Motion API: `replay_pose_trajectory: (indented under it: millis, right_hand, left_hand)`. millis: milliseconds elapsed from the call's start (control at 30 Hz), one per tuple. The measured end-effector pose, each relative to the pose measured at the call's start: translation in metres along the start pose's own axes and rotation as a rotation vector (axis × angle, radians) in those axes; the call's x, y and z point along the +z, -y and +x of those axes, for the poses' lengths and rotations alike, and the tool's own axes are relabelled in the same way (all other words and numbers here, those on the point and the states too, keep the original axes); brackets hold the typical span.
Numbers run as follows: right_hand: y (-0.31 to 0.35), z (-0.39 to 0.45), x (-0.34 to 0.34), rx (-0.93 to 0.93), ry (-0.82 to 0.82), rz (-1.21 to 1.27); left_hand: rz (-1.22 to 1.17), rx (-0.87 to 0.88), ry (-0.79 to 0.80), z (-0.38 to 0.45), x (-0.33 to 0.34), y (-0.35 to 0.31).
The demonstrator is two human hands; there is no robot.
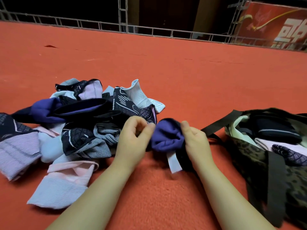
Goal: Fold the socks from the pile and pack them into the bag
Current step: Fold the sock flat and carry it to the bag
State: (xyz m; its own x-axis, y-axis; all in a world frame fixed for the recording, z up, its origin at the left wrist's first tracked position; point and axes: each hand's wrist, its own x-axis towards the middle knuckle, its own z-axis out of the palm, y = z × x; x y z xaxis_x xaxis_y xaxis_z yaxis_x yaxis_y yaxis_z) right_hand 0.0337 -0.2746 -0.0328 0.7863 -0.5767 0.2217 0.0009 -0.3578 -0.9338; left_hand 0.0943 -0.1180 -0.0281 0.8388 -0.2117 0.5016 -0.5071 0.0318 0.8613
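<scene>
A bundled purple and black sock sits between my hands just above the red carpet, with a white strip hanging from its underside. My right hand grips its right side, fingers curled round the dark part. My left hand has its fingers curled at the bundle's left edge, blurred, so I cannot tell whether they pinch the fabric. The sock pile of purple, pink, pale blue and navy patterned socks lies to the left. The dark leopard-print bag lies open at the right with several folded socks inside.
The red carpet stretches ahead to a low metal railing. A red banner stands at the back right. The bag's dark straps trail over the carpet near my right forearm.
</scene>
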Motion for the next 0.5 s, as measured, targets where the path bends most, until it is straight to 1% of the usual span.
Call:
replay_pose_trajectory:
  millis: [33, 100, 133, 167, 200, 233, 267, 367, 433, 500]
  right_hand:
    - [-0.001, 0.002, -0.001, 0.017, -0.060, -0.001]
    - [0.003, -0.001, -0.001, 0.021, -0.127, -0.004]
    - [0.006, -0.004, 0.000, 0.014, -0.103, 0.030]
    - [0.008, -0.007, 0.002, 0.016, -0.035, 0.109]
    - [0.009, -0.010, 0.005, 0.043, 0.078, 0.215]
    - [0.009, -0.014, 0.007, 0.084, 0.206, 0.328]
    - [0.007, -0.016, 0.008, 0.123, 0.306, 0.423]
    - [0.004, -0.018, 0.009, 0.138, 0.487, 0.527]
    - [0.006, -0.021, 0.009, 0.134, 0.555, 0.550]
    - [0.008, -0.021, 0.007, 0.163, 0.535, 0.572]
  left_hand:
    - [0.065, 0.120, 0.060, -0.006, 0.002, -0.005]
    - [0.126, 0.269, 0.228, -0.015, 0.008, -0.013]
    - [0.165, 0.326, 0.326, -0.018, 0.012, -0.012]
    - [0.224, 0.383, 0.395, -0.020, 0.016, -0.008]
    - [0.274, 0.419, 0.431, -0.020, 0.018, -0.003]
    - [0.281, 0.397, 0.430, -0.019, 0.019, 0.002]
    - [0.253, 0.325, 0.403, -0.017, 0.018, 0.003]
    - [0.152, 0.032, 0.312, -0.014, 0.013, 0.006]
    - [0.074, -0.122, 0.312, -0.011, 0.011, 0.006]
    - [-0.017, -0.245, 0.340, -0.009, 0.009, 0.005]
